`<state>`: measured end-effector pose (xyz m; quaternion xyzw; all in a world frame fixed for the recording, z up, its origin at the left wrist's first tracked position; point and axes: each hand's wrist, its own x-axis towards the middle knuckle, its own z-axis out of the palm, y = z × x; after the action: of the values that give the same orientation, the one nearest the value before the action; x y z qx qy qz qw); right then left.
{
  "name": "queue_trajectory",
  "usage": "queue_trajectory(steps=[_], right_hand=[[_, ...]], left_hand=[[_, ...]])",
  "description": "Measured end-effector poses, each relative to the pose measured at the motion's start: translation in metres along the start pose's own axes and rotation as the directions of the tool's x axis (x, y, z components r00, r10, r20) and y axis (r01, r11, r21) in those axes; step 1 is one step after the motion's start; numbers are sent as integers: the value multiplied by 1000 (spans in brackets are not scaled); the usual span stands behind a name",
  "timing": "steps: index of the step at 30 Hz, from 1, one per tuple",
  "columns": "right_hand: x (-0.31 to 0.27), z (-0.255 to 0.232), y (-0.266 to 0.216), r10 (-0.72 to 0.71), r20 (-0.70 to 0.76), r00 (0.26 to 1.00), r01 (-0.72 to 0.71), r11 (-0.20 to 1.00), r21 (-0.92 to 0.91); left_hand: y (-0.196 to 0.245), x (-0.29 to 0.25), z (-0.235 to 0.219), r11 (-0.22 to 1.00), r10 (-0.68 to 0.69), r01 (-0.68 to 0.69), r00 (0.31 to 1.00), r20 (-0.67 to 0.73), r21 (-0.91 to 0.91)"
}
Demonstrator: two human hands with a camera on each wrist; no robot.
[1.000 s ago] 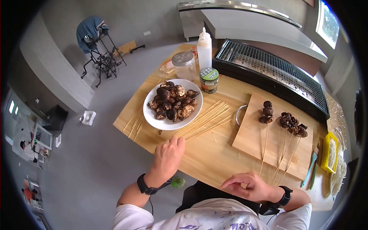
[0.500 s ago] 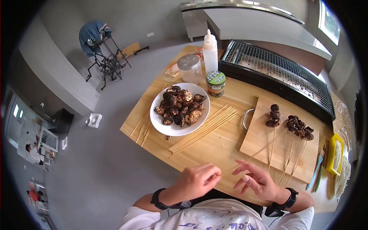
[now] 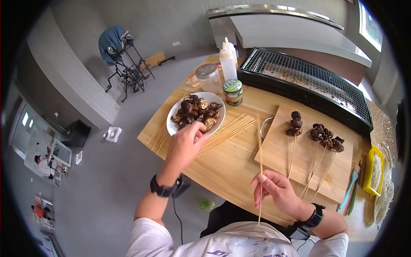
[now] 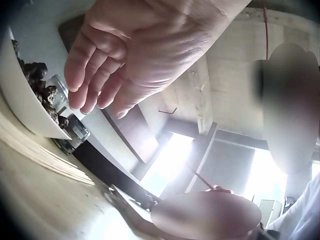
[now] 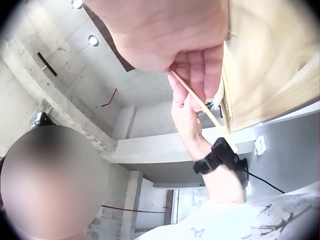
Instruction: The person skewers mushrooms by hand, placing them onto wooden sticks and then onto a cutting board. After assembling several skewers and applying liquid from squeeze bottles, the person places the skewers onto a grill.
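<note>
My left hand [image 3: 185, 144] is over the near edge of a white plate [image 3: 170, 124] heaped with dark mushrooms [image 3: 201, 110]. In the left wrist view its fingers [image 4: 95, 75] hang loosely bent, holding nothing that shows. My right hand [image 3: 278, 192] pinches a thin wooden skewer [image 3: 260, 158], which stands roughly upright in the head view; the right wrist view shows the skewer [image 5: 205, 110] coming out between thumb and fingers. Bare skewers [image 3: 229, 132] lie beside the plate. On a wooden board [image 3: 274, 147] rest several skewers threaded with mushrooms [image 3: 296, 124].
Behind the plate stand a lidded jar [image 3: 208, 81], a green-topped jar [image 3: 233, 95] and squeeze bottles [image 3: 227, 64]. A black grill [image 3: 304, 81] spans the far side. At the right are a yellow basket [image 3: 367, 184] and a blue-handled tool [image 3: 349, 190].
My left hand has gone from near my right hand up to the plate. My right hand now holds the skewer upright; half a second ago the skewer slanted between both hands.
</note>
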<state>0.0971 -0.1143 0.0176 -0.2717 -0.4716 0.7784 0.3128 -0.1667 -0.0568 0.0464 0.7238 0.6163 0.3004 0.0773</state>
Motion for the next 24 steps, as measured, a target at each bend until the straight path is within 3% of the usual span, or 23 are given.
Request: queue_trajectory(steps=[1, 4, 7, 9, 14, 16, 17, 21, 23, 24], right_hand=[[1, 1, 0, 53, 21, 998, -52, 998, -44], [2, 0, 11, 104, 18, 994, -102, 990, -94], [1, 2, 12, 143, 4, 990, -140, 977, -163], [-1, 2, 10, 132, 42, 990, -121, 974, -192], [-1, 3, 11, 125, 29, 992, -117, 971, -207], [0, 3, 13, 120, 35, 992, -110, 972, -207], [1, 3, 14, 109, 20, 994, -103, 974, -199], [2, 4, 15, 104, 17, 994, -99, 978, -181], [3, 5, 15, 101, 17, 995, -96, 978, -187], [3, 5, 16, 95, 13, 995, -91, 978, -189]], left_hand=[[-7, 13, 0, 997, -24, 20, 999, 43, 75], [-25, 37, 14, 975, 107, -115, 993, 53, 189], [-30, 47, 26, 964, 94, -128, 984, 152, 231], [-31, 51, 29, 938, 0, -61, 985, 174, 342], [-33, 49, 30, 968, -13, -20, 992, 127, 252], [-22, 41, 20, 991, -123, 116, 987, 101, 67], [-17, 34, 16, 990, -131, 124, 986, 101, 66], [-13, 11, 18, 996, -81, 81, 997, -4, -39], [-8, 2, 17, 998, 41, -44, 997, -65, -40], [-5, -1, 16, 996, 34, -39, 998, -62, -79]])
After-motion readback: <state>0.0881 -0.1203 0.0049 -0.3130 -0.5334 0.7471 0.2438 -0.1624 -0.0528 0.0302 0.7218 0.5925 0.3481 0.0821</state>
